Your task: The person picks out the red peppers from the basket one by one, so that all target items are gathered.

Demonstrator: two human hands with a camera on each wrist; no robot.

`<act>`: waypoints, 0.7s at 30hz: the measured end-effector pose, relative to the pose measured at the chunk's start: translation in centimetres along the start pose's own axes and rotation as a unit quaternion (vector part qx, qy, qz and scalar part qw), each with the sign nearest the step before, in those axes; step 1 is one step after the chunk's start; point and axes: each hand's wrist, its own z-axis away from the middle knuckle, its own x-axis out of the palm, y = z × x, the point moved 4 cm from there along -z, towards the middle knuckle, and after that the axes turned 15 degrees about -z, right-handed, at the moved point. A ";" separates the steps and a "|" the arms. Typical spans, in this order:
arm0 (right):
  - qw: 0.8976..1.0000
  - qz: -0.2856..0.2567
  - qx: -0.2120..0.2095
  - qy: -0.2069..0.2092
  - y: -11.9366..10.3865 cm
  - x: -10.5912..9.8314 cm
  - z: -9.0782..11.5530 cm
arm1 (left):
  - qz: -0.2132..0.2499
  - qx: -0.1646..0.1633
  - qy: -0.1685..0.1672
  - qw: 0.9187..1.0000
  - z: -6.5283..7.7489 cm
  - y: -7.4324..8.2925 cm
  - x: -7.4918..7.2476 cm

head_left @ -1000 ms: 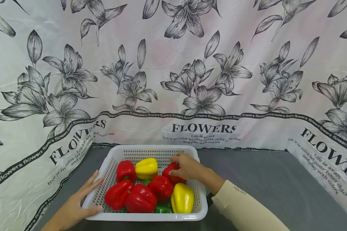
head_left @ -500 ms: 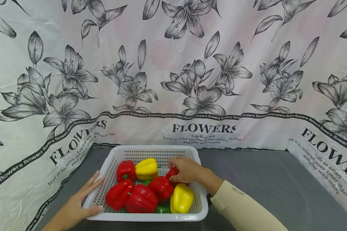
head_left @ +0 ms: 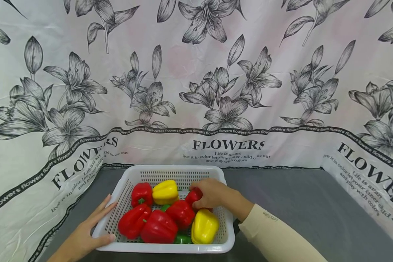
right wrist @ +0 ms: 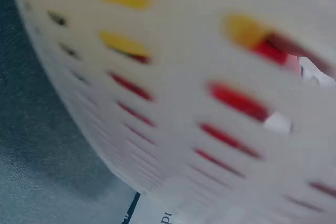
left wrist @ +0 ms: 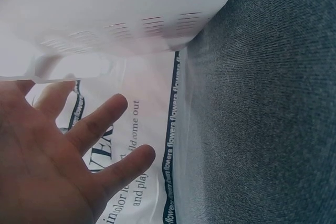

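Note:
A white perforated basket (head_left: 165, 247) full of bell peppers stands in front of me. Inside its right part, my right hand (head_left: 215, 193) grips a red bell pepper (head_left: 193, 195), covering most of it. My left hand (head_left: 85, 233) is at the basket's left side, thumb on the front left corner and fingers straight along the rim. Its spread fingers (left wrist: 105, 119) show in the left wrist view, beside the basket wall (left wrist: 142, 11). In the right wrist view the basket wall (right wrist: 176, 66) hides nearly all of the hand; red and yellow show through its slots.
Several other red peppers (head_left: 159, 226) fill the basket, with a yellow pepper (head_left: 165, 193) at the back and another yellow pepper (head_left: 205, 226) front right. Bits of a green pepper (head_left: 183, 239) peek out below. The grey table (head_left: 281, 203) meets a flower-printed cloth (head_left: 229, 153) behind.
My right hand has sunk a little toward the front with the red pepper, which is now more covered by the fingers. The left hand has kept its place on the basket.

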 end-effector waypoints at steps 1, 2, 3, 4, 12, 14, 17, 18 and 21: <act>1.000 -0.014 -0.010 0.009 0.0 -0.3 0.2 | -0.002 0.001 0.000 1.000 0.0 0.0 0.0; 0.999 -0.029 -0.023 0.019 0.0 -0.7 0.3 | 0.003 0.001 -0.001 1.000 0.0 -0.1 0.1; 0.998 -0.046 -0.035 0.031 0.0 -1.1 0.6 | 0.001 0.002 -0.001 1.000 0.0 -0.1 0.1; 0.996 -0.056 -0.048 0.046 -0.1 -1.6 0.9 | 0.000 0.004 0.000 1.000 0.0 -0.2 0.1; 0.969 -0.169 -0.100 0.153 0.1 -5.1 3.5 | -0.012 0.021 0.013 1.000 0.1 -0.3 -0.1; 0.963 -0.182 -0.100 0.174 0.1 -5.8 4.3 | -0.013 0.022 0.013 1.000 0.1 -0.3 -0.1; 0.954 -0.195 -0.103 0.204 0.1 -6.8 5.5 | -0.002 0.017 0.010 1.000 0.1 -0.2 -0.2; 0.951 -0.196 -0.102 0.215 0.1 -7.1 5.9 | 0.002 0.017 0.008 1.000 0.0 -0.1 -0.1; 0.943 -0.199 -0.116 0.241 0.2 -7.9 7.1 | 0.010 0.013 0.004 1.000 0.0 0.0 0.0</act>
